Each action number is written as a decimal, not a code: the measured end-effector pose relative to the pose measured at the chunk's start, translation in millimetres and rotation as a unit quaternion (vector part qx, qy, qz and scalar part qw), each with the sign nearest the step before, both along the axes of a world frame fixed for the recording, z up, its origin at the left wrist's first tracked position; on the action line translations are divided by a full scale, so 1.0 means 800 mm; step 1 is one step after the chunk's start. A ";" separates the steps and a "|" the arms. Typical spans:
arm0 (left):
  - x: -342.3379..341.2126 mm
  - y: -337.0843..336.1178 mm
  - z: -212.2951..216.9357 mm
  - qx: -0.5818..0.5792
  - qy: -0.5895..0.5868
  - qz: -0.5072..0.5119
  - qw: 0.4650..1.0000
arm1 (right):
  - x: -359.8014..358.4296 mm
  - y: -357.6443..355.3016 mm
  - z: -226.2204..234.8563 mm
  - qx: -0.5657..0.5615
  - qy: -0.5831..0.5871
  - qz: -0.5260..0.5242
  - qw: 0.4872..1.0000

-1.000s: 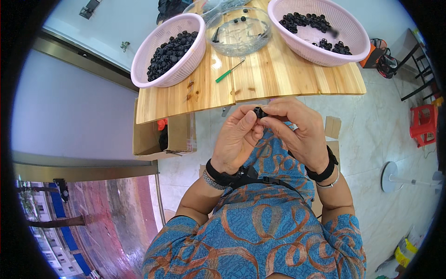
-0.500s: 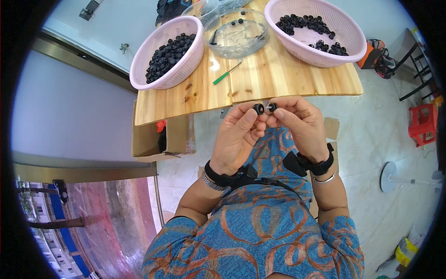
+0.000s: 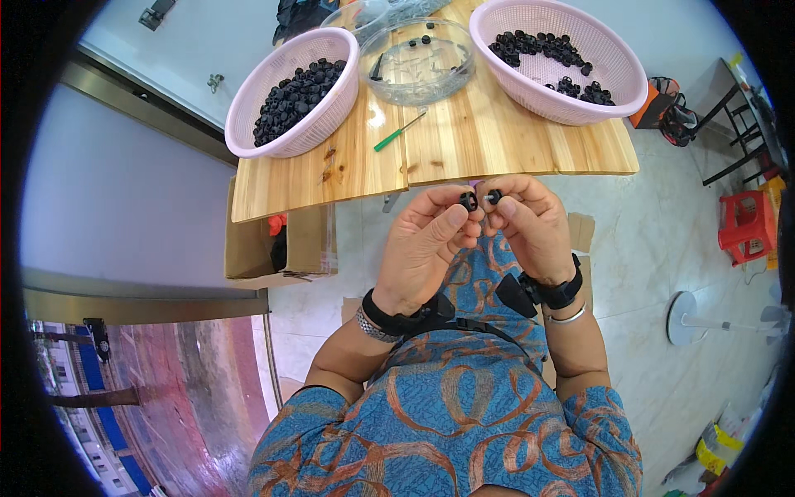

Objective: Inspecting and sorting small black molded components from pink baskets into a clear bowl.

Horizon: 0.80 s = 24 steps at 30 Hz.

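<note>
Between thumb and fingers my left hand [image 3: 429, 234] pinches a black ring-shaped plastic part [image 3: 469, 201], its round opening turned toward the right. Close beside it, my right hand [image 3: 534, 224] grips a smaller black plastic part [image 3: 494, 196] with a pale pin sticking out of it to the left. The two parts are held apart with a small gap, just off the table's front edge. On the wooden table [image 3: 497, 157] in front of me lies a screwdriver [image 3: 400, 132] with a green handle.
A pink basket [image 3: 240, 124] heaped with small black parts stands at the left, another pink basket [image 3: 625, 62] with fewer at the right. Between them is a clear plastic bowl [image 3: 414, 95] holding a few pieces. A cardboard box [image 3: 306, 248] sits below the table's left side; a red stool [image 3: 739, 224] stands right.
The ring-shaped part has turned slightly in my left fingers, showing more of its opening. Both hands keep their pinch, and the whole view has shifted a little.
</note>
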<state>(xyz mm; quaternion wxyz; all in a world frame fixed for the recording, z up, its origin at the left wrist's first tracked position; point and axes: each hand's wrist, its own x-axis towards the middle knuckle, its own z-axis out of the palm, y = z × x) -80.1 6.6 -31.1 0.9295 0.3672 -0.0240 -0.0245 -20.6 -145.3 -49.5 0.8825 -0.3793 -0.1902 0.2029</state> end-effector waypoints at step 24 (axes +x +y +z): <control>-0.004 -0.001 -0.001 0.049 0.005 0.023 0.999 | -0.015 0.006 0.043 -0.279 -0.408 -0.247 0.834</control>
